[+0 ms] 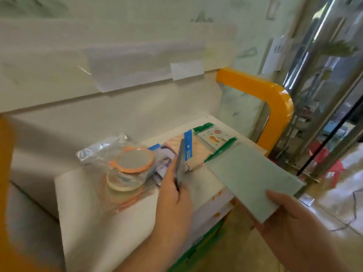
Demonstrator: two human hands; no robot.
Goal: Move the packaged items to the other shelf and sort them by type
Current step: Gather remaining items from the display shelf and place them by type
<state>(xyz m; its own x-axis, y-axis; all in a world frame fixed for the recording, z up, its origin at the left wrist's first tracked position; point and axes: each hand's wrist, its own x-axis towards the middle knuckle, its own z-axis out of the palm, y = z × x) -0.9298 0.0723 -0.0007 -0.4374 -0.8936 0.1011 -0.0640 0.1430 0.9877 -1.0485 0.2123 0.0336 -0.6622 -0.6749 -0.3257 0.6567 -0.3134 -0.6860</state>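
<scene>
Hands are both loaded: left hand (174, 195) grips an upright packet (181, 163), right hand (288, 211) a flat card (249, 177), shelf (88, 213) just ahead.

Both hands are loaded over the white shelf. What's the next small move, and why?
Probably lower the left hand and lay its thin grey packet flat on the pink packet beside it. It is held edge-up right over those flat packs, while the right hand holds the pale green packet off the shelf edge.
</scene>
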